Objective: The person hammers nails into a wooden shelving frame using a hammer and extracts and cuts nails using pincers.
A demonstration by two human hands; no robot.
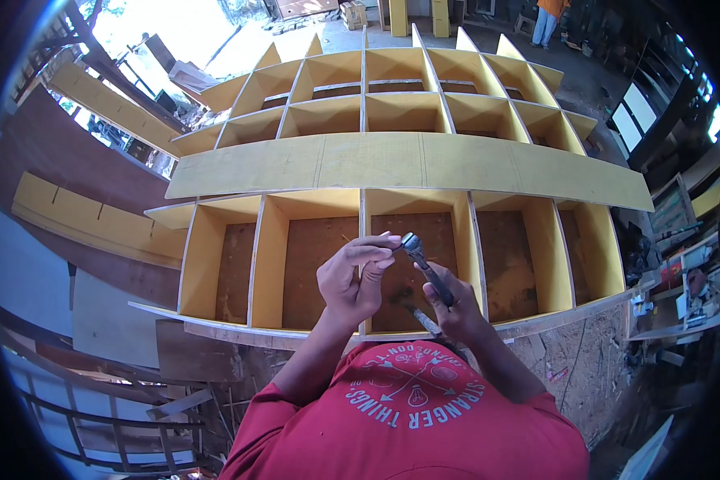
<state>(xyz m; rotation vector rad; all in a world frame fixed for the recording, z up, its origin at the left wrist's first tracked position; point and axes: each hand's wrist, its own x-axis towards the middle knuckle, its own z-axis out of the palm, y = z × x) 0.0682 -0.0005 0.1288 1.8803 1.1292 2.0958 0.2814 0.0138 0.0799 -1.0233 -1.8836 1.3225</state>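
My right hand (456, 300) is closed around the dark handle of a hammer-like tool (413, 246), its metal head up near my left fingertips. My left hand (360, 276) has thumb and fingers pinched together beside that head; whether something small is between them, I cannot tell. Beneath both hands lies a grid frame of yellow panels (467, 258) with open compartments and a brown board bottom. A second, blurred tool (425, 321) with a pale shaft shows below my right hand; what holds it is unclear. Across the frame rests a long loose yellow board (372, 162).
Yellow slotted boards (96, 219) lie at the left, over brown and pale sheets. A cluttered shelf (684, 327) stands at the right. Wood debris covers the floor (576, 366) near me. A person (546, 24) in orange stands far off at the top right.
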